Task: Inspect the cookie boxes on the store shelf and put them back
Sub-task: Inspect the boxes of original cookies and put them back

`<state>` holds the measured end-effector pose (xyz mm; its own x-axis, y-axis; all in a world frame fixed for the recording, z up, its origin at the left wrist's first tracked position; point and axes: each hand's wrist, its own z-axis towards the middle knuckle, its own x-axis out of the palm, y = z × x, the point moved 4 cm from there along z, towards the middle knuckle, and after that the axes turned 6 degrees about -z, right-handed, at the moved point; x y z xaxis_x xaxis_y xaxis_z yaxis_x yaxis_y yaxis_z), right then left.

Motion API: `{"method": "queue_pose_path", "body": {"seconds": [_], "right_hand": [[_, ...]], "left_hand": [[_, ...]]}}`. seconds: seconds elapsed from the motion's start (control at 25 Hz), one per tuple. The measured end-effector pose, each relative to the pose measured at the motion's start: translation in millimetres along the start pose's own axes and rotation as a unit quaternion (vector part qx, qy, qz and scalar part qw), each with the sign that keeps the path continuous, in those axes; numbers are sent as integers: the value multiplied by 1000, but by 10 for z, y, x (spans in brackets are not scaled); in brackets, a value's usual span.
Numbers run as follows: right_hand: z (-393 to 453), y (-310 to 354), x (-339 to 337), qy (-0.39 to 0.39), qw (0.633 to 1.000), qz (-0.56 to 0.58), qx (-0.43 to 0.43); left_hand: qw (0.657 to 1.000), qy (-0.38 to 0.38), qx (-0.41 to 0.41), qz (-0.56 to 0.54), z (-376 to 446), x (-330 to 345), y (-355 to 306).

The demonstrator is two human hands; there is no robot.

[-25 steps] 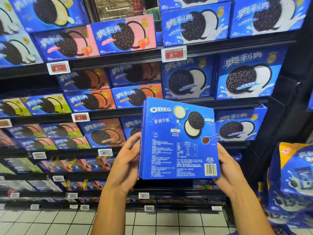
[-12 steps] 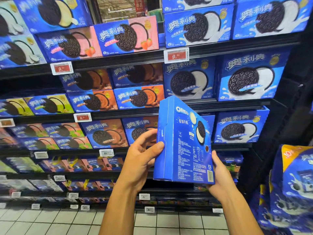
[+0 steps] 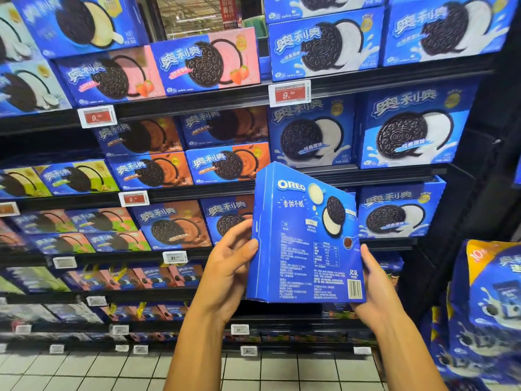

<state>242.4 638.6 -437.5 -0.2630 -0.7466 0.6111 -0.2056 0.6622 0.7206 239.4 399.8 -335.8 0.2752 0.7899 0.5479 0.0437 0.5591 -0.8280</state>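
1. Swung back toward the camera since half a second ago: blue cookie box (image 3: 306, 244), then nearly edge-on, now showing most of its printed back panel again, with the narrow left side panel visible too.
2. Raised upright between both hands in front of the store shelf (image 3: 375, 172), covering part of the third tier; barcode at 5 o'clock on the panel, OREO logo at 11 o'clock.
3. Left hand (image 3: 229, 268) at 9 o'clock of the box: thumb pressed flat against the side panel, fingers (image 3: 239, 231) loosely curled behind the box edge, moderately spread, gripping only the box.
4. Right hand (image 3: 376, 283) at 4 o'clock: palm cupping the lower right corner, thumb along the right edge, remaining fingers hidden behind the box, so their spread cannot be told.
5. Probably mid-inspection, with turning the box to read each face as the step in hand.
6. Best done by holding edges and corners rather than squeezing the broad faces, since thin card dents easily.
7. Worth rotating slowly enough to read the nutrition table and date print.
8. For the return, aim for the dark gap behind the held box, beside the matching white-cream box (image 3: 397, 211) at 3 o'clock, front face outward and flush.
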Motion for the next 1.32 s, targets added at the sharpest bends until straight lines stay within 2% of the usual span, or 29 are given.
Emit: {"method": "queue_pose_path", "body": {"seconds": [0.28,0.48,0.6,0.72,0.84,1.0,1.08,1.12,1.2,1.32], "right_hand": [[-183,347,33,36,993,-4,-109],[-337,427,176,67,991,15,-112],[-394,410,202,71,993,13,-91],[-417,371,211,70,995,10,-71],[-445,393,254,71,993,-8,-91],[-484,441,378,80,981,-79,-158],[-491,432,456,81,975,-110,-178],[-502,429,502,79,971,-122,-188],[-532,422,609,76,963,-149,-212],[-580,388,796,88,946,-184,-251]], "left_hand": [[995,4,-28,-97,72,-238,101],[973,-8,-50,-223,77,-352,298],[968,-11,-59,-243,89,-390,363],[972,-19,-56,-225,118,-423,374],[983,-39,-54,-173,158,-458,386],[988,-151,-32,-16,210,-435,402],[970,-226,3,87,192,-388,281],[962,-240,21,127,175,-340,206],[969,-191,46,153,153,-143,110],[989,-15,3,148,60,312,177]]}}
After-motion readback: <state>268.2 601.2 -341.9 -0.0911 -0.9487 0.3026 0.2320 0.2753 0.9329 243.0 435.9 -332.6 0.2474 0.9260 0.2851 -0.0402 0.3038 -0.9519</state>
